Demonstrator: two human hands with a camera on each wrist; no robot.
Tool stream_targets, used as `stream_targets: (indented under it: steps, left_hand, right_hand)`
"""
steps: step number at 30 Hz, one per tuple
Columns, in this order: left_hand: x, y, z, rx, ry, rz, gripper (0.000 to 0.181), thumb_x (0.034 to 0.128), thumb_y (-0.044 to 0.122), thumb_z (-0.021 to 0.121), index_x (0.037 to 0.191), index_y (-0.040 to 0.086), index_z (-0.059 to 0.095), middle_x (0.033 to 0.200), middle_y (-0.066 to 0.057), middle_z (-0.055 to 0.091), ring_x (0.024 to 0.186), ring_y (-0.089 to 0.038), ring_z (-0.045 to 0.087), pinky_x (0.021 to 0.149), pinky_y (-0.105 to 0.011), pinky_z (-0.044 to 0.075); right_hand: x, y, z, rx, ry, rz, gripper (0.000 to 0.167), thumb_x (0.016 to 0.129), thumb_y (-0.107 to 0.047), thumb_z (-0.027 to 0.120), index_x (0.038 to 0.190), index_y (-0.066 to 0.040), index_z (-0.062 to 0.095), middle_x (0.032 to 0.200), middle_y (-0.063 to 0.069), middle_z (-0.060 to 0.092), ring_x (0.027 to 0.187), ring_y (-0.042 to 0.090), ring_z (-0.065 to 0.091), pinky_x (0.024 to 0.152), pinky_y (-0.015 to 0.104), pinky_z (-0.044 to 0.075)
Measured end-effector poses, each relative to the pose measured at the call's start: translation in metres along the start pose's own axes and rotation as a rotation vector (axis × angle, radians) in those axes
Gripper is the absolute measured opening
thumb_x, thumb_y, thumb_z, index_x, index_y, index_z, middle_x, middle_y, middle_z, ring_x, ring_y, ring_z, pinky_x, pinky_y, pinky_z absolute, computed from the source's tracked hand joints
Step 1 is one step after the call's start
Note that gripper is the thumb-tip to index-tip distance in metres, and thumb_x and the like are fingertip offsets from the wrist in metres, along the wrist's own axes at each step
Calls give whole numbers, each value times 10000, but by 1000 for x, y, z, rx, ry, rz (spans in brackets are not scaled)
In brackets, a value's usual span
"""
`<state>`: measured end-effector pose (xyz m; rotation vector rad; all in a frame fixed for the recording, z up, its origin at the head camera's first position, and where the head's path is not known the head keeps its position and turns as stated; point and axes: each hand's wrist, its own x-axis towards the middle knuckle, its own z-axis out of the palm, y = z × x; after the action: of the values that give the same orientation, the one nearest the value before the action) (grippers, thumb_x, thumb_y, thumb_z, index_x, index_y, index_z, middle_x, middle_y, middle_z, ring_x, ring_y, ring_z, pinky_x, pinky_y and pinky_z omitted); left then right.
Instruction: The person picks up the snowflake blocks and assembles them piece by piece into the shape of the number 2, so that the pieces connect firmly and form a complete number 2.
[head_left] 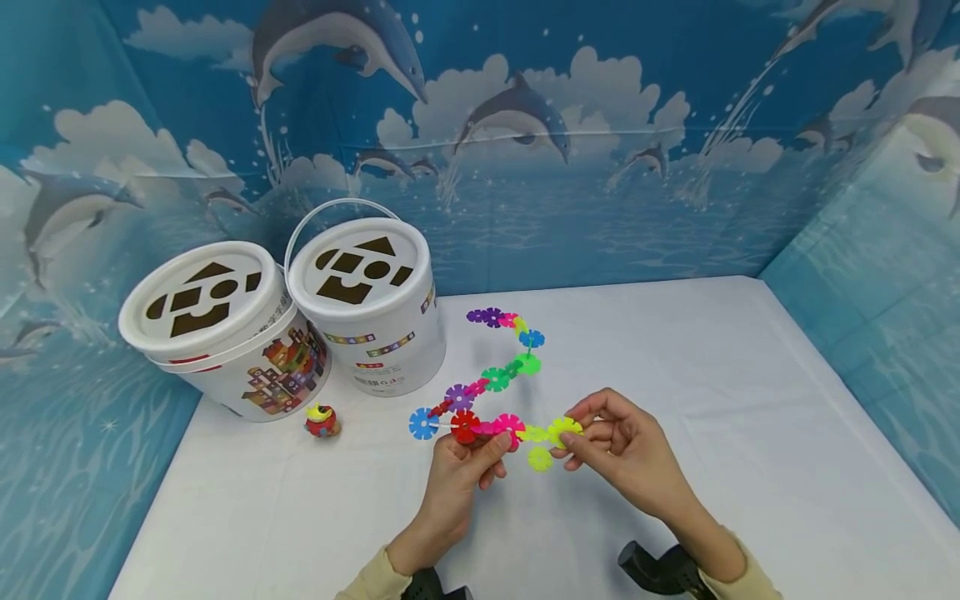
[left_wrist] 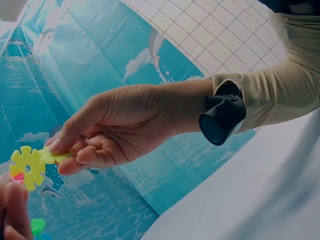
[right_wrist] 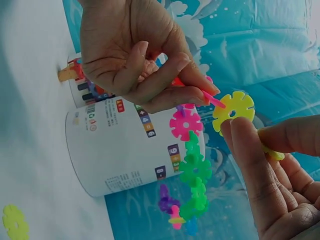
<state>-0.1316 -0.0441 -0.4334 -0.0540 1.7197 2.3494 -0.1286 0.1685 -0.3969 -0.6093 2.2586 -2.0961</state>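
A winding chain of toothed plastic snowflake discs (head_left: 496, 379) runs through purple, pink, blue, green and red to yellow. My left hand (head_left: 459, 483) pinches the chain near a pink disc (head_left: 508, 429). At the yellow end, my right hand (head_left: 626, 446) pinches a yellow disc (head_left: 564, 431) between thumb and fingers. In the right wrist view, an upright yellow disc (right_wrist: 235, 109) sits between the two hands, meeting a pink disc's edge. One loose yellow disc (head_left: 540, 458) lies on the table below the chain. Fingers hide part of the held discs.
Two white lidded buckets (head_left: 375, 333) with shape cutouts stand at the back left of the white table (head_left: 712, 375). A small red and yellow toy figure (head_left: 322, 421) is in front of them. A dolphin-print curtain (head_left: 600, 208) rises behind.
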Motion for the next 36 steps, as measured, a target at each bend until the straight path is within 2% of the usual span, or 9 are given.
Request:
stream_targets:
  steps: [7, 15, 21, 27, 32, 36]
  left_hand:
    - [0, -3, 1, 15, -5, 19, 251, 881, 182, 695, 916, -65, 672, 692, -42, 648, 515, -108, 485, 490, -193, 347]
    - [-1, -1, 1, 25, 15, 22, 283, 874, 194, 704, 930, -81, 674, 684, -48, 643, 512, -104, 481, 491, -188, 353]
    - [-1, -3, 1, 15, 14, 21, 276, 876, 184, 702, 932, -85, 674, 731, -53, 666, 512, -109, 475, 485, -186, 349]
    - [0, -3, 1, 27, 18, 36, 289, 865, 174, 712, 895, -110, 674, 659, -36, 647, 503, -99, 477, 467, -191, 331]
    - [1, -2, 1, 35, 26, 23, 303, 863, 197, 716, 894, -102, 679, 638, -37, 635, 502, -103, 481, 468, -193, 336]
    - [0, -2, 2, 24, 39, 14, 276, 873, 205, 705, 903, -70, 688, 691, -36, 659, 504, -101, 499, 477, -186, 352]
  right_hand:
    - [-1, 5, 4, 44, 9, -52, 215, 840, 120, 636, 994, 62, 498, 845, 221, 674, 663, 264, 685, 564, 381, 545]
    - [1, 10, 6, 93, 15, -112, 196, 829, 166, 615, 960, 72, 504, 799, 203, 665, 626, 240, 678, 497, 342, 535]
    - [0, 12, 10, 90, 28, -144, 198, 821, 187, 609, 946, 68, 513, 821, 182, 639, 619, 253, 672, 495, 325, 533]
    - [-1, 15, 14, 97, 34, -190, 210, 803, 213, 608, 935, 72, 525, 828, 197, 630, 626, 251, 672, 502, 330, 538]
    - [1, 17, 15, 107, 45, -198, 205, 804, 202, 618, 946, 82, 531, 826, 221, 620, 642, 245, 678, 515, 338, 542]
    - [2, 17, 15, 118, 58, -157, 204, 806, 190, 624, 955, 91, 528, 825, 220, 639, 645, 254, 681, 534, 350, 545]
